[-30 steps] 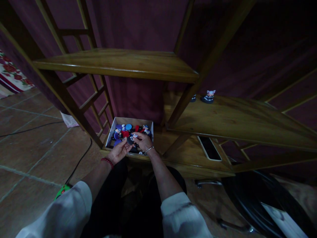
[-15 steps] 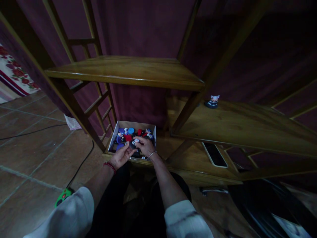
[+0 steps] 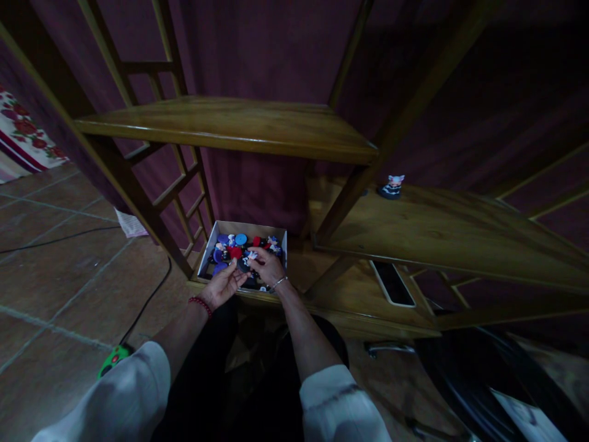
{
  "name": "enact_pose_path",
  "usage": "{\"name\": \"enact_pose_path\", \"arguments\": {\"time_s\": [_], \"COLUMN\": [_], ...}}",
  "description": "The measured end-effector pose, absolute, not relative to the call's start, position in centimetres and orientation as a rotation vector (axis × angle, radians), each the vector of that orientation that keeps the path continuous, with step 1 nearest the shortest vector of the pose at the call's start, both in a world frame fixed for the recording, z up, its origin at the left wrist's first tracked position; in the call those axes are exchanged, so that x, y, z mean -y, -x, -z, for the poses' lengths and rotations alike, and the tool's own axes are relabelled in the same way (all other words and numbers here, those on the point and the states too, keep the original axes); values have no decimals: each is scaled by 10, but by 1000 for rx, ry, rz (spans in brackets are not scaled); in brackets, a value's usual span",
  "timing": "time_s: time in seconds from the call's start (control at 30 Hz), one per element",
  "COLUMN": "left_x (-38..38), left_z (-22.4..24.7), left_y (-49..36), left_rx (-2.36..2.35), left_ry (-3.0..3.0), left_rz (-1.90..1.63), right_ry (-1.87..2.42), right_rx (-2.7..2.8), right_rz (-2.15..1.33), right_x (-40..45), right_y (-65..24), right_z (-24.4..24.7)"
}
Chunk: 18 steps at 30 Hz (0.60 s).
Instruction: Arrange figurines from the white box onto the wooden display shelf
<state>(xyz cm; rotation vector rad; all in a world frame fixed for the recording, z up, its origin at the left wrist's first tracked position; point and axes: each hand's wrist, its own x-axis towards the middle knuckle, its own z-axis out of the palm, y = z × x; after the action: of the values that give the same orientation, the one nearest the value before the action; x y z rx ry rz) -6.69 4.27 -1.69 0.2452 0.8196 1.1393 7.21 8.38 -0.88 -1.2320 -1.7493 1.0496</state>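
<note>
Carton (image 3: pixel 207 255): round-based figurines (image 3: pixel 275 245) | right hand (image 3: pixel 268 267): fingers (image 3: pixel 254 253) clamped on one | left hand (image 3: pixel 222 284): fingers (image 3: pixel 232 273) apart

Lighting: dim overall, source hard to place. Soft sheen along the wooden shelf (image 3: pixel 225 126) above the cardboard box (image 3: pixel 242 223). Deep shadow on the maroon wall (image 3: pixel 257 61) behind the box, sinking to near-black right of it. White sleeves (image 3: pixel 338 405) below the box read brightest. Wide-angle distortion bends the frame's outer edges. Focus: fair, slightly soft, grainy in the darks.
</note>
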Motion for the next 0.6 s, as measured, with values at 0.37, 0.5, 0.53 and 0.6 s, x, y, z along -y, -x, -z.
{"name": "enact_pose_path", "arguments": {"time_s": [0.37,0.5,0.53,0.6], "left_x": [-43,-42,-42,-41], "left_z": [16,10,10,11], "left_y": [67,66,66,66], "left_rx": [-814,-794,-786,-764], "left_ry": [-275,-241,-239,-236], "left_rz": [-1151,-1149,-1149,-1150], "right_ry": [1198,1223,1224,1220], "right_rx": [1743,1742,1742,1737], "right_rz": [-1086,-1075,-1065,-1047], "right_x": [-82,-83,-83,-84], "right_y": [-74,-74,-74,-74], "right_z": [5,8,9,12]}}
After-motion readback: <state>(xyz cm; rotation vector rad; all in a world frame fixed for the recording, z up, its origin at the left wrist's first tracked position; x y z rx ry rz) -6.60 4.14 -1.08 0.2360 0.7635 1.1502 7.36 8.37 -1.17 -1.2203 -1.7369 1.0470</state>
